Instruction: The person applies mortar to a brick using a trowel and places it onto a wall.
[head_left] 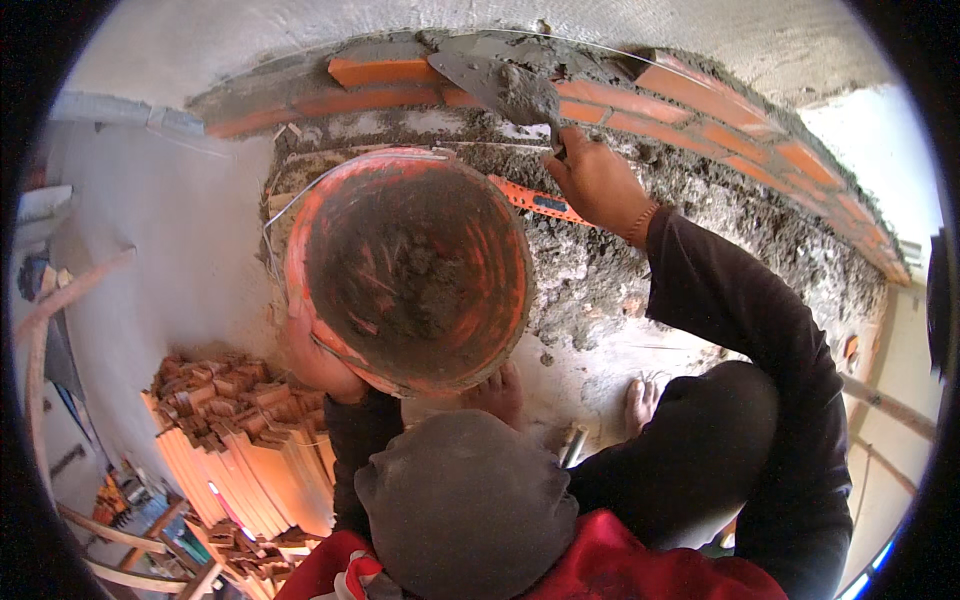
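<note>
My right hand (600,185) is closed on the handle of a trowel (475,80), whose grey blade carries a lump of mortar at the top of the low brick wall (655,115). My left hand (320,355) grips the lower-left side of an orange bucket (510,300), partly hidden by it; the bucket is tilted toward my view, with grey mortar smeared and clumped inside. An orange perforated tool (540,203) lies just right of the bucket, on the mortar-spattered surface along the wall's foot.
Stacked orange bricks (225,450) stand at lower left. Wooden poles (85,280) lean at the far left beside assorted clutter. A pole (890,405) crosses the right edge. My bare feet (640,400) rest on the dusty floor (590,360) below the wall.
</note>
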